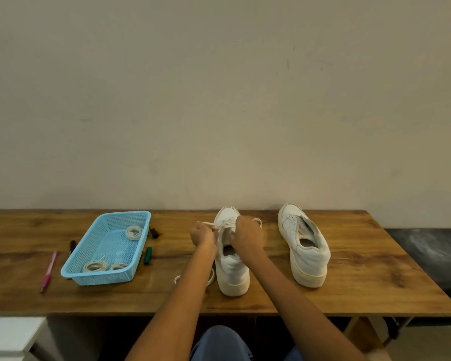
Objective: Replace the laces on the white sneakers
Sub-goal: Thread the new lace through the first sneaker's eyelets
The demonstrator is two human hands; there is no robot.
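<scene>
Up near the middle of the brown wooden table (349, 282), both hands work over the left white leather sneaker (231, 272), heel towards the person. Left hand (203, 235) pinches a cream flat lace (211, 225) beside the eyelets; right hand (247, 234) curls over the tongue (its grip is hidden). Well apart to the right stands the unlaced second white sneaker (303, 246). Coiled spare laces (94, 266) lie in the pale blue plastic mesh basket (84, 276) on the left.
</scene>
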